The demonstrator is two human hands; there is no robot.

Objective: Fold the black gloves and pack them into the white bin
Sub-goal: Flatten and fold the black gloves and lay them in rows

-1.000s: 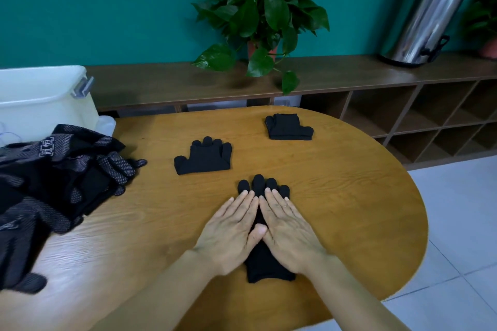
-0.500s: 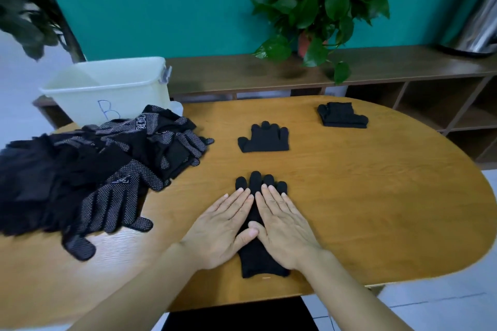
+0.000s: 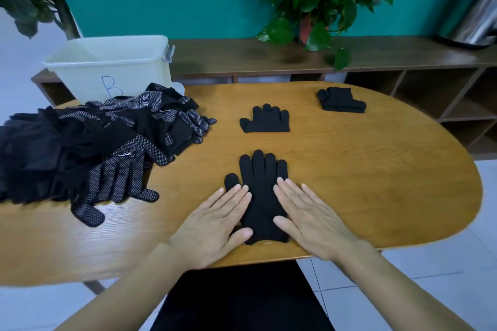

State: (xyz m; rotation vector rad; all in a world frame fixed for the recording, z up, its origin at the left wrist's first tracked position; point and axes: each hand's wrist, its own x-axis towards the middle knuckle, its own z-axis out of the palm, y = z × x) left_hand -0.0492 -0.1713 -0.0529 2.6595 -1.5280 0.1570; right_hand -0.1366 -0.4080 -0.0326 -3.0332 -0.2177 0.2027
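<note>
wooden table (image 3: 376, 169) bears a flat black glove (image 3: 262, 196), fingers spread, between flat left hand (image 3: 215, 226) and right hand (image 3: 313, 219).

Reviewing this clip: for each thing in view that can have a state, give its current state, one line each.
Left hand: open, flat on the near glove's left edge.
Right hand: open, flat on its right edge.
Near glove: unfolded, flat, fingers pointing away.
Middle glove: folded, fingers showing.
Far glove: folded into a compact bundle.
Dotted glove pile: loose, unfolded heap.
White bin: lidless; no gloves visible inside.
</note>
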